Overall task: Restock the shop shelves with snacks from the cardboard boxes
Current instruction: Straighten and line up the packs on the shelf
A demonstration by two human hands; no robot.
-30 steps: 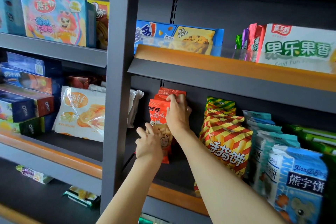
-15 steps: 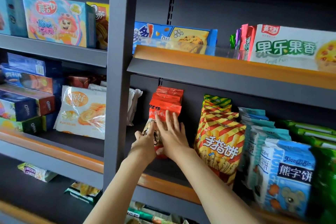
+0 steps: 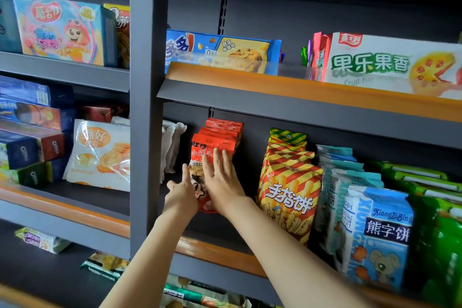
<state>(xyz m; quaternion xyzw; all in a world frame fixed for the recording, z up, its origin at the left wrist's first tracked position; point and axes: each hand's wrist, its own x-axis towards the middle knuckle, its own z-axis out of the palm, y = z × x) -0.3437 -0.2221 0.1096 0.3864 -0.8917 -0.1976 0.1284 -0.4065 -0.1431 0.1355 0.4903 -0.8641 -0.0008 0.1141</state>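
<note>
Arms reach in from below to the middle shelf [image 3: 220, 255], both hands on the front red bag [image 3: 203, 157]. A second ago the right hand [image 3: 222, 182] was up at the top of the red bags and the left hand [image 3: 181, 195] lower down; half a second ago both had dropped to the bag's face. Now the right hand lies flat on the front, fingers straight and slightly apart, pressing. The left hand touches the bag's left edge, forefinger pointing up, the other fingers curled – whether they pinch the edge I cannot tell. The bag stands upright at the head of its red row [image 3: 223, 130], near the post [image 3: 147, 107], with the striped bags [image 3: 290, 182] just to the right. My reading – the bag is placed and only being squared up; another from the boxes comes next. No box is in view.
</note>
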